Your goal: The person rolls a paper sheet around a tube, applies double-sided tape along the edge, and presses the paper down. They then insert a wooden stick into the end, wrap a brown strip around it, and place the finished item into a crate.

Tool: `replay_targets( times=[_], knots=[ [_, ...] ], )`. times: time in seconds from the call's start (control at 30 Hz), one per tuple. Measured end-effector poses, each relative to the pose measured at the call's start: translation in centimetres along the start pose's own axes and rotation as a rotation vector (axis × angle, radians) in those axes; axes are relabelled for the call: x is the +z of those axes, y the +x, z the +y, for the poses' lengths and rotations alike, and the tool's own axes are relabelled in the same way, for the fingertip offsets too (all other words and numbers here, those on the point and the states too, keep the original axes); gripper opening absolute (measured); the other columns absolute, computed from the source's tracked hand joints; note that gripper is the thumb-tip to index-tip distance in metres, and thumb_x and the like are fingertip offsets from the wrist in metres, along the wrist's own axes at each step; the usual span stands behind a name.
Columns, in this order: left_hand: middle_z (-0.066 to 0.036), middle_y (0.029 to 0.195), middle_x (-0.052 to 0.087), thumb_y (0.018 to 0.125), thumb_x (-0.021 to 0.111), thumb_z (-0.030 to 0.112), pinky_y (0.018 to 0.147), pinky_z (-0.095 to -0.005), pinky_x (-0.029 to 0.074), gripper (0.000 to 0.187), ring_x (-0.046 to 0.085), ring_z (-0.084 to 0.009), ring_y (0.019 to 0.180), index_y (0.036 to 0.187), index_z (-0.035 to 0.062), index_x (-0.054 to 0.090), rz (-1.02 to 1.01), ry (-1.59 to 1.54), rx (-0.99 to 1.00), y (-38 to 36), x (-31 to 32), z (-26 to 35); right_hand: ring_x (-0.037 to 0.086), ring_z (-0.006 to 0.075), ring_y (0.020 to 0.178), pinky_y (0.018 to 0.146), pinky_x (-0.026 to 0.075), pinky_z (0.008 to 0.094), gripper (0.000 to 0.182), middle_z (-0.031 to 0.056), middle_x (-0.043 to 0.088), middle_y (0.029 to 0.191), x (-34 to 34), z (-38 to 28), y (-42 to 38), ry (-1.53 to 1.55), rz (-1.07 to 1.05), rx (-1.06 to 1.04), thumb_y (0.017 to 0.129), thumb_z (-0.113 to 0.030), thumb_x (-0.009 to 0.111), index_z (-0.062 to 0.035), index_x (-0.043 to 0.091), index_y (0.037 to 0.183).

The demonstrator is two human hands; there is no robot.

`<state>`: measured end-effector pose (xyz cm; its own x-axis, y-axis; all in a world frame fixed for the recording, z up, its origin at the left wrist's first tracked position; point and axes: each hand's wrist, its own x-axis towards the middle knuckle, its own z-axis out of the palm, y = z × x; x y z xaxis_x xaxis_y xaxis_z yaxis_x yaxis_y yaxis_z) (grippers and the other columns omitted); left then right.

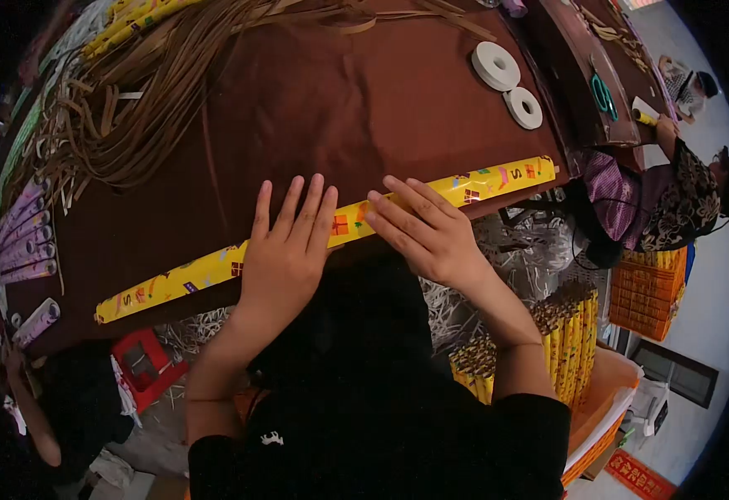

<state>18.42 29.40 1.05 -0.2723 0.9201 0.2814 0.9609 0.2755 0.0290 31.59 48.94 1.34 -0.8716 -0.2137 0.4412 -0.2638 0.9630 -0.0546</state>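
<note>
Currently both hands flat on yellow gift-wrap roll (173,282), which lies along near edge of brown-covered table (364,108). Left hand (285,250) spread, palm pressing roll; right hand (427,233) spread likewise, fingertips on roll just right of left hand. Nothing pinched. Risks, judged: roll sits at table lip, so uneven pressure could send it off near edge onto floor scraps; one-sided push could skew wrap or loosen it. Tape rolls (510,83) far right, well apart. Brown strips (156,100) far left, clear of hands.

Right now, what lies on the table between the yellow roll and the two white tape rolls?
Only bare brown cloth; nothing sits between the yellow roll and the tape rolls in the head view.
</note>
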Motion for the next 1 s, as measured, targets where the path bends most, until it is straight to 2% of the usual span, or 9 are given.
replay_targets(
  times=[0.33, 0.43, 0.5, 0.77, 0.8, 0.87, 0.9, 0.93, 1.0],
  knots=[
    [-0.017, 0.136, 0.053, 0.09, 0.058, 0.027, 0.11, -0.0609, 0.027, 0.055, 0.049, -0.0313, 0.129, 0.137, -0.0006, 0.048, -0.054, -0.02, -0.022, 0.2, -0.1, -0.4, 0.062, 0.0284, 0.113, 0.095, 0.051, 0.0427, 0.032, 0.0076, 0.065, 0.119, 1.9, -0.7, 0.5, 0.022, 0.138, 0.029, 0.082, -0.013, 0.06, -0.0053, 0.067, 0.112],
    [-0.017, 0.137, 0.052, 0.09, 0.057, 0.03, 0.11, -0.0619, 0.026, 0.057, 0.048, -0.0315, 0.13, 0.137, -0.0004, 0.047, -0.061, -0.029, -0.031, 0.4, -0.1, -0.5, 0.061, 0.0287, 0.114, 0.097, 0.05, 0.0431, 0.033, 0.0076, 0.065, 0.12, 1.8, -0.5, 0.6, 0.024, 0.122, 0.02, 0.081, -0.013, 0.06, -0.0052, 0.067, 0.112],
    [-0.017, 0.138, 0.052, 0.09, 0.057, 0.031, 0.11, -0.0622, 0.026, 0.057, 0.047, -0.0316, 0.13, 0.137, -0.0003, 0.047, -0.066, -0.043, -0.034, 0.4, 0.0, -0.5, 0.062, 0.0307, 0.115, 0.097, 0.05, 0.0451, 0.032, 0.0079, 0.067, 0.118, 1.9, -0.6, 0.5, 0.056, 0.121, 0.03, 0.08, -0.003, 0.06, -0.0055, 0.068, 0.111],
    [-0.015, 0.142, 0.047, 0.084, 0.063, 0.032, 0.11, -0.0628, 0.026, 0.065, 0.041, -0.0319, 0.135, 0.138, 0.0002, 0.046, -0.12, -0.003, -0.037, 0.8, -0.4, -0.3, 0.058, 0.029, 0.119, 0.104, 0.044, 0.0466, 0.035, 0.0048, 0.064, 0.124, 2.5, -0.5, -0.2, 0.1, 0.117, 0.066, 0.081, -0.006, 0.059, -0.0093, 0.067, 0.116],
    [-0.016, 0.144, 0.044, 0.085, 0.062, 0.038, 0.111, -0.0621, 0.024, 0.07, 0.038, -0.032, 0.137, 0.141, -0.0001, 0.043, -0.146, 0.002, -0.036, 0.8, -0.3, -0.4, 0.058, 0.0287, 0.119, 0.104, 0.044, 0.0462, 0.035, 0.0043, 0.064, 0.124, 2.5, -0.4, -0.3, 0.115, 0.127, 0.066, 0.082, -0.006, 0.059, -0.0093, 0.067, 0.115],
    [-0.017, 0.148, 0.04, 0.089, 0.057, 0.045, 0.113, -0.0614, 0.02, 0.074, 0.035, -0.0324, 0.139, 0.143, -0.0006, 0.039, -0.214, -0.101, -0.077, 1.1, -1.3, -0.2, 0.053, 0.0292, 0.125, 0.108, 0.037, 0.0525, 0.041, 0.0047, 0.059, 0.132, 2.3, -0.6, -0.6, 0.125, 0.065, 0.073, 0.082, -0.01, 0.06, -0.0096, 0.063, 0.123],
    [-0.017, 0.15, 0.036, 0.094, 0.049, 0.048, 0.114, -0.0601, 0.016, 0.073, 0.033, -0.0329, 0.14, 0.146, -0.0012, 0.033, -0.225, -0.121, -0.072, 1.1, -1.5, -0.3, 0.051, 0.0293, 0.128, 0.11, 0.034, 0.0548, 0.045, 0.0049, 0.057, 0.135, 2.2, -0.8, -0.7, 0.123, 0.039, 0.081, 0.082, -0.012, 0.061, -0.0097, 0.06, 0.126],
    [-0.017, 0.151, 0.036, 0.095, 0.046, 0.046, 0.114, -0.0596, 0.015, 0.071, 0.033, -0.0332, 0.14, 0.146, -0.0014, 0.033, -0.2, -0.159, -0.121, 1.0, -1.1, -0.3, 0.047, 0.0304, 0.132, 0.11, 0.03, 0.0583, 0.049, 0.0047, 0.053, 0.139, 2.6, -0.8, -1.1, 0.127, 0.021, 0.078, 0.082, -0.015, 0.063, -0.01, 0.057, 0.131],
    [-0.017, 0.152, 0.035, 0.1, 0.04, 0.041, 0.115, -0.0583, 0.013, 0.064, 0.031, -0.033, 0.141, 0.147, -0.0019, 0.031, -0.188, -0.188, -0.214, 0.9, -0.6, -0.1, 0.047, 0.0309, 0.132, 0.11, 0.03, 0.0581, 0.049, 0.0046, 0.053, 0.139, 2.7, -1.0, -1.1, 0.116, 0.035, 0.09, 0.083, -0.017, 0.063, -0.0098, 0.057, 0.131]
  ],
)
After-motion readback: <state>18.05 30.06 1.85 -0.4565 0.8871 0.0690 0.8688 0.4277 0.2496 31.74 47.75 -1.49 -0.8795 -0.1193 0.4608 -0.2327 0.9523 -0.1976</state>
